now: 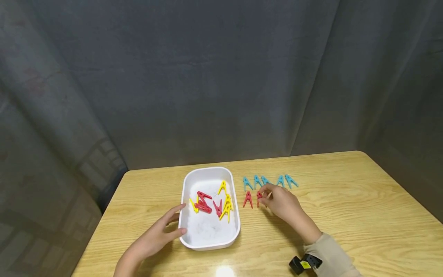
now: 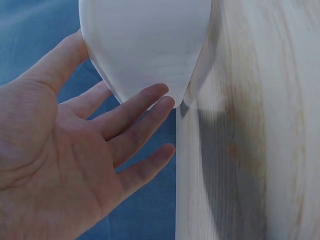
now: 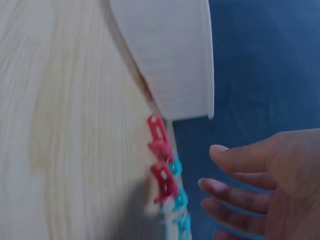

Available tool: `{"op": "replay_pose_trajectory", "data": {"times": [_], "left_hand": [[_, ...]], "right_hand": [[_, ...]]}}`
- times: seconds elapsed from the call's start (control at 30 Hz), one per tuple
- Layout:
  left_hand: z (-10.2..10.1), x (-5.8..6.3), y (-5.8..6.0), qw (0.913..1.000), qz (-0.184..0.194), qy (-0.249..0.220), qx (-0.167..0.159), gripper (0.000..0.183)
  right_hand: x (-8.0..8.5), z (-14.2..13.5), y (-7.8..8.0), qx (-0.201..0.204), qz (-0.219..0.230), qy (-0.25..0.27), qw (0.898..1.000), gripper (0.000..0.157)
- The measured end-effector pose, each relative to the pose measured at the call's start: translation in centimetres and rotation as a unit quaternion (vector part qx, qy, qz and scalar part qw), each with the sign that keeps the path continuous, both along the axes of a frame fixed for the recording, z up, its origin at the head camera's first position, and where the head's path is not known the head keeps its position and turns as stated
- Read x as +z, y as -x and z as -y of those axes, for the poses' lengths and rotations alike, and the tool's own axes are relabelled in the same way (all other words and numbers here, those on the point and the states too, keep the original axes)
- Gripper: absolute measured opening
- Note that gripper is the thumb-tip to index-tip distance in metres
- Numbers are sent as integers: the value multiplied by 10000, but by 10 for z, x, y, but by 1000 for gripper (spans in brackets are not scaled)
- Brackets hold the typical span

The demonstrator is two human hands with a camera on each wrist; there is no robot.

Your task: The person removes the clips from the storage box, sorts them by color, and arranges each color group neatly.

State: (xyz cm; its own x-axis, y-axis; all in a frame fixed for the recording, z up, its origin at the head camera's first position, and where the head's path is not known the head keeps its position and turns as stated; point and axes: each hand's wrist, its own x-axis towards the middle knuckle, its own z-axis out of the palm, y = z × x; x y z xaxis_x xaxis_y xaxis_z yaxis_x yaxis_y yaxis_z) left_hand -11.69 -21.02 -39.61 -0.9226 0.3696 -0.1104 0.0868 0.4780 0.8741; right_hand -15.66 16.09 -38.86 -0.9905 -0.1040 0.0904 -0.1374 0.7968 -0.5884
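Note:
In the head view my left hand rests at the left rim of a white tray, its thumb and fingers spread against the edge. In the left wrist view its fingers lie loosely extended beside the tray wall. Several red and yellow clothespins lie inside, such as a yellow clothespin and a red clothespin. Right of the tray stands a red clothespin, and beside it another red clothespin, partly behind my right hand. The right wrist view shows that hand's fingers parted, holding nothing, apart from the clothespins.
Behind the red pair, several blue clothespins form a row, some partly covered by the right hand. Wooden tabletop extends to the right. A dark curtain hangs behind the table. A black device sits at the right wrist.

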Motion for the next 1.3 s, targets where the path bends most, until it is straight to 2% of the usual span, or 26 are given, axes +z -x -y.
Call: {"op": "replay_pose_trajectory", "data": {"times": [0.17, 0.37, 0.57, 0.73, 0.87, 1.0, 1.2, 1.3], "left_hand": [[0, 0, 0, 10000, -65, -15, -16, 68], [-1, 0, -1, 10000, -69, 38, 2, 69], [-2, -1, -1, 9999, -66, 68, -42, 69], [-4, -1, -2, 9999, -39, 149, 71, 68], [-5, 0, -2, 9998, -56, 155, 67, 69], [-4, 0, -2, 9999, -93, 129, 20, 70], [-4, 0, 1, 9999, -127, 99, -35, 70], [-4, 0, 3, 9999, -132, 81, -69, 69]], "right_hand": [[7, 17, 1, 75, -376, 135, 9992, 15], [8, 36, 1, 266, -802, 319, 9959, 17], [10, 52, 0, 426, -1069, 485, 9922, 18], [10, 65, 4, 598, -1231, 576, 9889, 19], [9, 72, 8, 1057, -1142, 705, 9853, 20], [7, 75, 19, 1706, -1203, 565, 9763, 22], [7, 79, 41, 2838, -1194, 9, 9514, 23], [5, 81, 53, 3248, -1166, -274, 9382, 19]]}}
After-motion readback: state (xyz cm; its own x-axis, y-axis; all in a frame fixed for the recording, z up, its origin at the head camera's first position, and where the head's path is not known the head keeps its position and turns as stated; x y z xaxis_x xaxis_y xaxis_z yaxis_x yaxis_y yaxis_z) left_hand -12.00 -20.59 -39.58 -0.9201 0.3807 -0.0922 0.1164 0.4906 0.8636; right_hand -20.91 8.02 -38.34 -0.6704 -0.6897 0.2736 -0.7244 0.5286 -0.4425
